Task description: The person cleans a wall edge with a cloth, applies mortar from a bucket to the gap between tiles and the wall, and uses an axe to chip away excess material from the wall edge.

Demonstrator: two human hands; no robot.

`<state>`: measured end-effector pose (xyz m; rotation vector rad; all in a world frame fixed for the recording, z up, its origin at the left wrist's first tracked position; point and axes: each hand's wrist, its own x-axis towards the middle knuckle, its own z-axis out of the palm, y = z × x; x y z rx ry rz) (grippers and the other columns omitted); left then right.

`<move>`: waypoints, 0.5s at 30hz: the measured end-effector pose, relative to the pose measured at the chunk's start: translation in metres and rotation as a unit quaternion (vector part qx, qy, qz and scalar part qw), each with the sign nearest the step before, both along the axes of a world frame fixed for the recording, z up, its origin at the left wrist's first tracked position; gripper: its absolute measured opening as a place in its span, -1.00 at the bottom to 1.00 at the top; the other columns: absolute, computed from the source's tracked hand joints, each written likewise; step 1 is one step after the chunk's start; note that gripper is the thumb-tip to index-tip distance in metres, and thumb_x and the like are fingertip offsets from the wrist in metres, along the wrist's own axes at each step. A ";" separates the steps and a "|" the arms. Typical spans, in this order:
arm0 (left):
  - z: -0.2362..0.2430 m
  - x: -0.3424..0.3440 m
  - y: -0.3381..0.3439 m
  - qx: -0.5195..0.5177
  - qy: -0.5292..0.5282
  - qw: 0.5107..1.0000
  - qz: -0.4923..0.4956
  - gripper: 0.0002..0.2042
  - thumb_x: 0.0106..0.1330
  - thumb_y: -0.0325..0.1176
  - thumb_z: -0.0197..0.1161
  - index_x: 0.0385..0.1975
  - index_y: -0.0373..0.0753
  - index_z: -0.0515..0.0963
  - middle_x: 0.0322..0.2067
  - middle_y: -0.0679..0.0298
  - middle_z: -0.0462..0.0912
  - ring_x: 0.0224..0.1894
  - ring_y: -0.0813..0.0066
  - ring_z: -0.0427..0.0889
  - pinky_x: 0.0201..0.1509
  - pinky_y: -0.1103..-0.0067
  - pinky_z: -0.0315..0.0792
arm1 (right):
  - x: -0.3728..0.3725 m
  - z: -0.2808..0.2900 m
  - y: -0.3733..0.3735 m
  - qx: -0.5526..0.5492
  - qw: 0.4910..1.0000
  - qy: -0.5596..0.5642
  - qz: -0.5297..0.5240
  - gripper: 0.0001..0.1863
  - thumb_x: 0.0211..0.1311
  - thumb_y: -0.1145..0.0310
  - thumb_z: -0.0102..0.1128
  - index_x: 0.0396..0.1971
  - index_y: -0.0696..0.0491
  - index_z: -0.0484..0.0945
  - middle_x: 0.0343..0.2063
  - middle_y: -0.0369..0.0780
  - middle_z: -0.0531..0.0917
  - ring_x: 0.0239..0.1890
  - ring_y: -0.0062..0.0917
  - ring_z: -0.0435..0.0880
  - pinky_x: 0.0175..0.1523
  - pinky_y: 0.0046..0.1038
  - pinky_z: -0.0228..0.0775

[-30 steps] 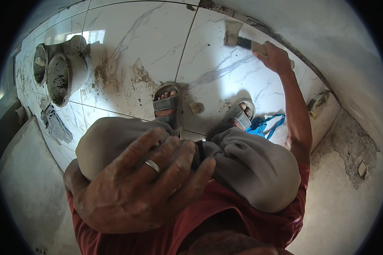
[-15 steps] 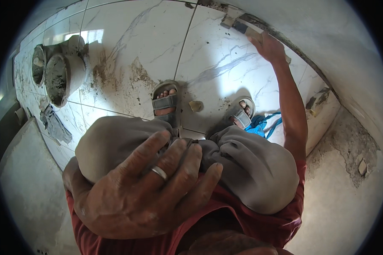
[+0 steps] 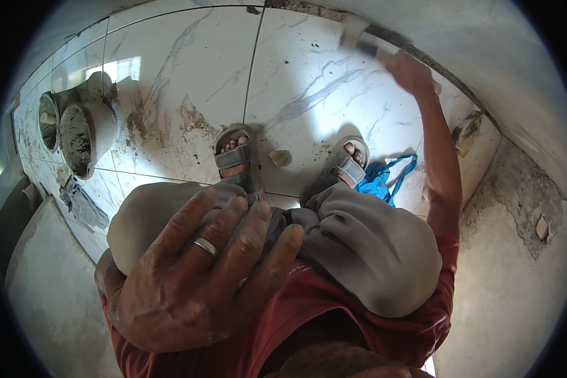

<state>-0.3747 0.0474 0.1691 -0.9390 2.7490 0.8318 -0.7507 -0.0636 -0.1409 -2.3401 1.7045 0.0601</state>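
My right arm stretches far forward along the base of the wall. At its end my right hand is closed round what looks like a flat brush, with a dark band in its middle. The brush's far end is smeared by motion, low over the floor edge beside a strip of dirt. Close to the camera my left hand, with a ring on one finger, lies over my left knee. Its fingers are stretched out and slightly apart, holding nothing.
Two mortar-smeared buckets lie tipped at the left, near a grey rag. A blue bag lies beside my right sandal. Between my feet sits a small tan chunk. Dirt stains the marbled tiles.
The brush's far end has shifted and blurred, while my right hand has moved slightly right in the picture. My left hand still lies over the knee. The view has shifted a little.
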 end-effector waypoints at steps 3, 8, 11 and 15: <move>0.000 -0.002 0.000 0.014 -0.014 0.999 -0.033 -0.58 0.25 -0.05 0.00 -0.07 -0.25 0.46 -0.16 0.04 0.53 -0.11 0.21 0.54 0.04 0.25 0.35 | 0.006 -0.007 0.007 -0.005 1.000 -0.027 -0.009 -0.46 0.10 -0.17 0.02 -0.36 0.10 0.39 -0.48 -0.03 0.58 -0.39 -0.09 0.57 -0.30 -0.19 0.38; 0.005 0.000 -0.002 0.003 -0.050 0.999 -0.016 -0.56 0.26 -0.02 -0.01 -0.05 -0.25 0.44 -0.14 0.04 0.52 -0.10 0.19 0.54 0.05 0.26 0.33 | -0.015 -0.025 0.005 -0.021 0.998 -0.020 0.049 -0.41 0.13 -0.22 -0.05 -0.34 0.12 0.38 -0.50 0.01 0.58 -0.37 -0.04 0.57 -0.29 -0.17 0.39; 0.000 -0.002 -0.002 0.023 -0.027 0.999 -0.038 -0.54 0.26 -0.01 -0.01 -0.01 -0.24 0.41 -0.10 0.05 0.50 -0.08 0.18 0.52 0.06 0.25 0.32 | -0.018 -0.020 0.006 0.029 0.998 0.043 -0.040 -0.40 0.12 -0.22 -0.06 -0.31 0.12 0.38 -0.42 0.00 0.58 -0.33 -0.06 0.57 -0.26 -0.18 0.39; 0.007 -0.004 -0.002 0.022 -0.043 0.999 -0.024 -0.53 0.26 -0.01 -0.02 0.00 -0.25 0.40 -0.10 0.05 0.49 -0.09 0.16 0.52 0.03 0.25 0.34 | -0.005 -0.012 0.004 -0.084 0.989 -0.059 0.107 -0.41 0.12 -0.20 -0.03 -0.24 0.10 0.39 -0.40 -0.01 0.60 -0.29 -0.07 0.57 -0.23 -0.18 0.39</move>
